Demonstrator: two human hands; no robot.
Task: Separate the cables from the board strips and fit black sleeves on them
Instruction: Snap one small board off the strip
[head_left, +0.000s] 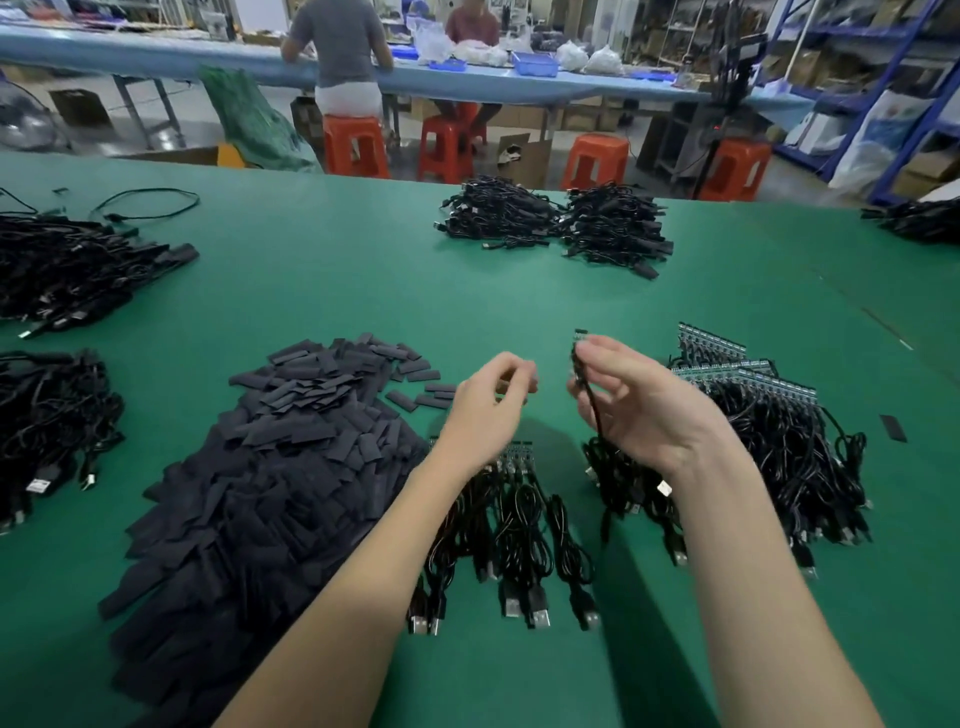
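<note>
Landmark: the sleeve pile (270, 467), a broad heap of flat black sleeves on the green counter (322, 270); all places below are given relative to it.

Right hand (631, 402): raised to the right of the sleeve pile, fingers and thumb curled round a single cable (589, 395). The cable's small board end (580, 336) stands upright above the fingertips, probably so that the end to be covered is free and faces the other hand.

Left hand (488, 402): between the sleeve pile and the right hand, just beside the pile's near right edge. Fingers bent toward the thumb as if pinching; whether a sleeve lies between them cannot be told, as the tips are blurred.

Cable relative to hands: its upper part runs through the right hand; its tail hangs below the palm toward the counter. It is near the left hand but apart from it.

Board strips (727, 364): far right of the sleeve pile, beyond the right hand, with cables attached in rows; likely the stock awaiting separation.

Strip below the hands (511, 457): right of the pile's lower edge, its cables trailing toward the viewer.

Cable heaps (556, 223): well beyond the pile, at the counter's far side.

Step judged: sleeve fitting about to begin.
</note>
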